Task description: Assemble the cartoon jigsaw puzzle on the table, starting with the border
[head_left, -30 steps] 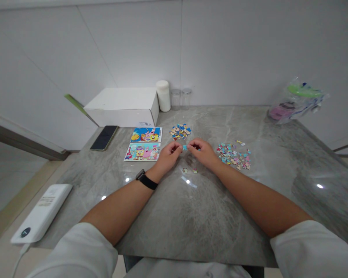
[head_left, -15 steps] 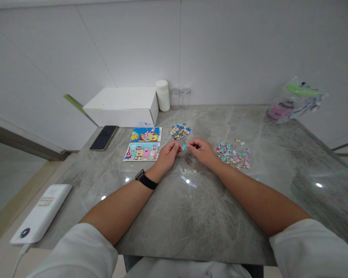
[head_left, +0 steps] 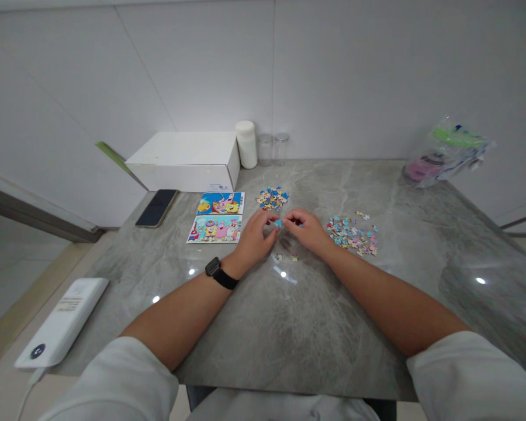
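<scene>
Above the middle of the table, my right hand [head_left: 305, 228] pinches a small light-blue puzzle piece [head_left: 278, 223] between thumb and fingertips. A second bit of blue shows under its curled fingers. Just left of the piece is my left hand [head_left: 258, 235], thumb and index finger parted, with nothing visibly held; a black watch [head_left: 221, 273] is on that wrist. Two loose puzzle pieces, one on the left [head_left: 279, 257] and one on the right [head_left: 294, 258], lie on the table nearer to me. Beyond my hands is a pile of blue and yellow puzzle pieces [head_left: 272, 198].
A wider pile of pastel puzzle pieces [head_left: 353, 235] spreads at right. Two cartoon picture cards [head_left: 214, 229] lie at left, beside a phone [head_left: 156, 208]. Behind stand a white box [head_left: 182, 169], a white bottle [head_left: 246, 145] and two clear jars [head_left: 273, 149]. A plastic bag [head_left: 442, 155] sits far right.
My left thumb and index finger have spread apart, the thumb moving toward me. My right hand has stayed nearly still, pinching the blue piece.
</scene>
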The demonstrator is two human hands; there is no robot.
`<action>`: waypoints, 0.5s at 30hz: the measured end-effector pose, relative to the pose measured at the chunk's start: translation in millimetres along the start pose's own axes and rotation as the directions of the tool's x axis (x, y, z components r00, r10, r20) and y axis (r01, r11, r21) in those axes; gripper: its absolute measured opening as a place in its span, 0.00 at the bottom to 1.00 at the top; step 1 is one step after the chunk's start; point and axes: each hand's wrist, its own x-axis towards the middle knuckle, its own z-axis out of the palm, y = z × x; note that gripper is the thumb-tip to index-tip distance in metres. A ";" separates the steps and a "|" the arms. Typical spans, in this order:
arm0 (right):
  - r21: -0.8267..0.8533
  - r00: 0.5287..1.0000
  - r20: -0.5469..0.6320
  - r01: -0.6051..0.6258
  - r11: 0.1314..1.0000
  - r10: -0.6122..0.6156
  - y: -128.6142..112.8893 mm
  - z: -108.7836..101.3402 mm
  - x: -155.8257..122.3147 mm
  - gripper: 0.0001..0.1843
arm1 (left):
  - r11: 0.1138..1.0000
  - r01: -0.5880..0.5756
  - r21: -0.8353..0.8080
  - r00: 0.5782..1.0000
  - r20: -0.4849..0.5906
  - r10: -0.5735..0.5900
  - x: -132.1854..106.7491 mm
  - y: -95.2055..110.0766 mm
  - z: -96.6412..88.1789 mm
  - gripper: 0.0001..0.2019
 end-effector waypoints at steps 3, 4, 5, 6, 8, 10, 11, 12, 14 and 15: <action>0.030 1.000 0.015 -0.007 1.000 0.007 2.0 -3.0 2.4 0.14 | 0.998 -0.028 0.051 1.000 -0.007 0.029 2.8 1.0 -6.7 0.08; 0.049 1.000 0.002 -0.017 0.999 0.017 3.4 -4.9 3.9 0.15 | 0.997 -0.041 0.066 0.999 0.003 0.041 3.7 0.8 -8.9 0.08; 0.069 0.999 -0.023 -0.030 0.997 0.032 5.2 -7.2 5.7 0.15 | 0.995 -0.052 0.082 0.999 0.017 0.051 4.5 0.0 -10.7 0.08; 0.086 0.997 -0.058 -0.045 0.995 0.050 7.1 -9.9 7.7 0.16 | 0.993 -0.059 0.099 0.998 0.036 0.056 5.1 -1.5 -12.0 0.08; 0.103 0.986 -0.139 -0.073 0.992 0.087 11.0 -15.8 11.5 0.17 | 0.988 -0.061 0.145 0.996 0.075 0.050 5.7 -6.4 -13.0 0.08; 0.106 0.973 -0.202 -0.094 0.990 0.114 13.8 -20.6 14.2 0.17 | 0.978 -0.046 0.201 0.995 0.101 0.026 5.4 -12.8 -12.0 0.09; 0.109 0.968 -0.219 -0.099 0.989 0.121 14.7 -22.0 14.9 0.18 | 0.973 -0.040 0.229 0.994 0.108 0.015 5.1 -16.1 -11.2 0.09; 0.111 0.966 -0.225 -0.101 0.989 0.124 15.3 -22.6 15.1 0.18 | 0.966 -0.038 0.255 0.993 0.114 0.009 4.6 -19.2 -10.2 0.09; 0.101 0.968 -0.219 -0.099 0.990 0.120 16.2 -21.6 14.5 0.18 | 0.955 -0.037 0.296 0.993 0.119 0.002 3.8 -24.6 -8.4 0.09; 0.090 0.971 -0.212 -0.096 0.991 0.114 16.6 -20.4 13.9 0.18 | 0.949 -0.035 0.313 0.993 0.119 -0.002 3.4 -26.8 -7.7 0.09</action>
